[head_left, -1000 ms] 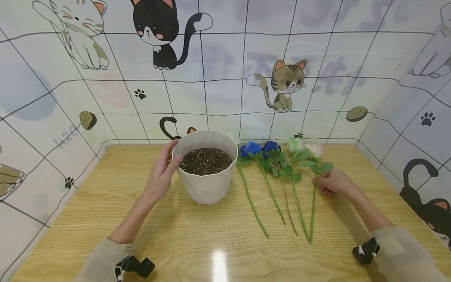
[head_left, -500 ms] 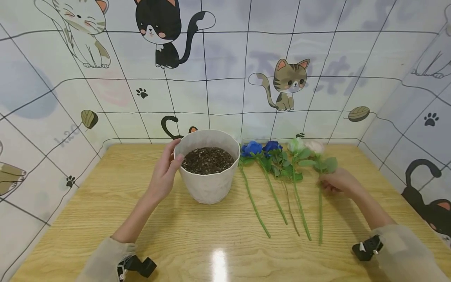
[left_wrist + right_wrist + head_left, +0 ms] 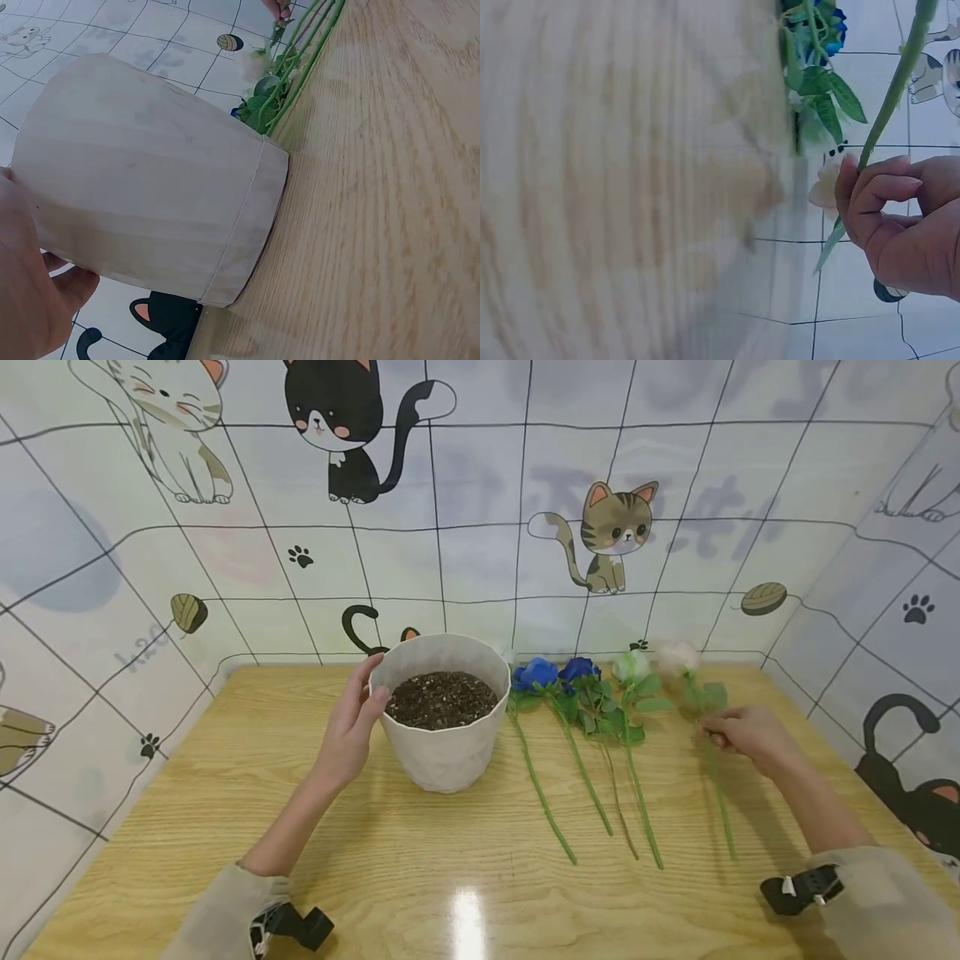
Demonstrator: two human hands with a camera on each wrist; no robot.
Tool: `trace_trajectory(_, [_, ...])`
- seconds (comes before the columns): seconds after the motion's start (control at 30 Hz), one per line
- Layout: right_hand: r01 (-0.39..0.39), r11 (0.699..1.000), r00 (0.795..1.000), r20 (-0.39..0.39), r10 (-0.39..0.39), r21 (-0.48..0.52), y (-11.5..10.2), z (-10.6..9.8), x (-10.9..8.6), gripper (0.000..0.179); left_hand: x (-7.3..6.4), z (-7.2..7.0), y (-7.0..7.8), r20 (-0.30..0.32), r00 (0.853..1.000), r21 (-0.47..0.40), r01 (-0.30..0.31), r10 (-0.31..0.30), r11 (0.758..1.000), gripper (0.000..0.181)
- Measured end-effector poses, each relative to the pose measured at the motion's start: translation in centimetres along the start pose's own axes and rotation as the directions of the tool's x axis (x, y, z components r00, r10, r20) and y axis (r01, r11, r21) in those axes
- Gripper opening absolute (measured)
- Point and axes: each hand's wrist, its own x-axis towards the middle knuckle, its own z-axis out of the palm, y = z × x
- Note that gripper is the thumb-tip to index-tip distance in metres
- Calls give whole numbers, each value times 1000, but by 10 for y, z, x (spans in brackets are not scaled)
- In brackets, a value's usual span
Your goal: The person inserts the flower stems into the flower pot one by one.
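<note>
A white flowerpot (image 3: 442, 760) filled with dark soil (image 3: 442, 700) stands on the table, left of a row of artificial roses. My left hand (image 3: 348, 727) holds the pot at its left side, thumb at the rim and fingers round the outer wall. In the left wrist view the fingers (image 3: 75, 285) reach behind the pot wall (image 3: 142, 180). My right hand (image 3: 750, 739) pinches the green stem of a pale pink rose (image 3: 678, 657) just below its leaves. The right wrist view shows that stem (image 3: 892, 94) between thumb and fingers, the bloom partly hidden behind them.
Beside the pot lie a light blue rose (image 3: 536, 675), a dark blue rose (image 3: 580, 672) and a white-green rose (image 3: 632, 667), stems toward me. A brownish stem (image 3: 611, 793) lies among them. A cat-print sheet (image 3: 480, 560) walls the wooden table (image 3: 360, 893) behind and at the sides.
My right hand has moved right with the pale pink rose, drawing it away from the white-green one and raising its bloom. The left hand stays on the flowerpot.
</note>
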Motion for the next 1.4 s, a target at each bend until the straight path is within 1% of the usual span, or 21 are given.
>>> trace_trajectory(0.1, [21,1000,1000,-19,-20,22,-4,-6,-2,42,0,0,0,-3,1000,-11,3,-3,1000,49])
trace_trajectory(0.27, [69,993,997,-49,-65,97,-10,-14,-4,37,-1,0,0,-3,1000,-8,2,-2,1000,49])
trace_trajectory(0.33, [86,988,995,-56,-79,129,-13,-16,-5,40,-1,0,0,-3,1000,-5,-2,2,1000,49])
trace_trajectory(0.43, [115,980,992,-62,-106,162,-20,-17,-8,51,-1,0,0,-2,1000,-1,-2,2,1000,49])
trace_trajectory(0.53, [153,974,987,-80,-142,167,-29,-17,-12,56,-1,0,1,-2,1000,6,5,-5,1000,49])
trace_trajectory(0.73, [217,962,974,-107,-201,166,-46,-13,-15,48,-1,0,2,-1,1000,-8,10,-10,1000,49])
trace_trajectory(0.83, [240,955,968,-115,-222,177,-54,-11,-17,48,-1,0,1,-2,1000,-8,10,-10,1000,49])
trace_trajectory(0.97, [279,937,958,-125,-257,211,-65,-8,-22,50,-1,0,1,-2,1000,-5,6,-6,1000,49])
trace_trajectory(1.1, [328,899,944,-131,-303,289,-76,-5,-26,46,-1,0,1,-6,1000,-4,4,-4,1000,48])
trace_trajectory(1.17, [348,886,937,-140,-319,307,-80,-3,-28,43,-1,0,0,-8,1000,-5,4,-4,1000,48])
trace_trajectory(1.23, [352,884,935,-161,-317,307,-85,-1,-30,43,-1,0,0,-12,1000,-4,4,-4,1000,48])
trace_trajectory(1.4, [365,895,923,-225,-313,254,-99,4,-34,47,-1,1,0,-15,1000,3,9,-9,1000,49])
